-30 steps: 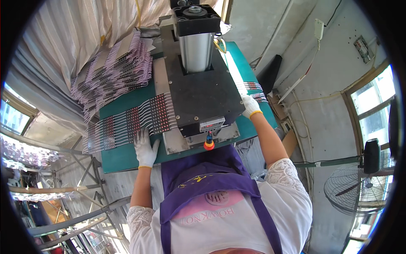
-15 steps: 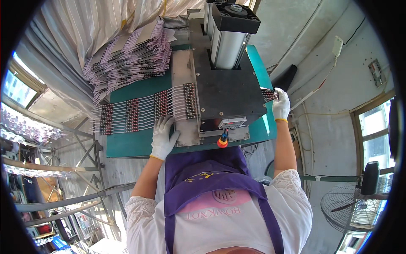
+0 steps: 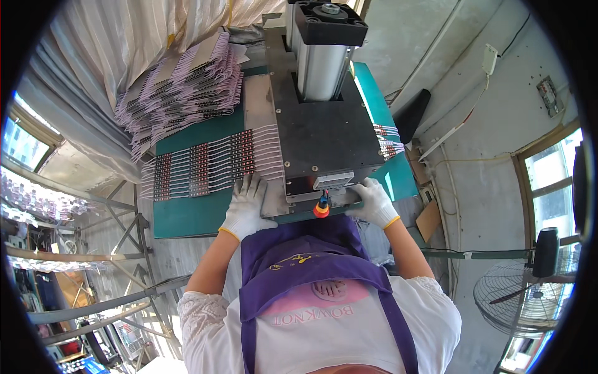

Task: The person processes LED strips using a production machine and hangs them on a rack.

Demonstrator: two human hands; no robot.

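Rows of small dark LED modules [image 3: 199, 168] joined by pale wires lie flat on the green tabletop and run under a black press machine [image 3: 333, 134]. Their other end [image 3: 389, 148] comes out on the machine's right side. My left hand [image 3: 248, 206], in a white glove, is open, its fingertips at the near edge of the modules beside the metal plate [image 3: 274, 202]. My right hand [image 3: 374, 204], gloved too, rests open at the machine's near right corner, beside a red and yellow knob [image 3: 321, 209]. The part of the rows under the machine is hidden.
A tall pile of similar wired modules [image 3: 187, 93] stands at the back left of the green table [image 3: 177, 218]. A silver cylinder [image 3: 321, 71] rises from the machine. Metal racks [image 3: 140, 230] stand at left, a fan [image 3: 523, 293] at right.
My right hand has let go of the modules' end at the machine's right side and come back to its near right corner. The rows have shifted right; my left hand stays near them.
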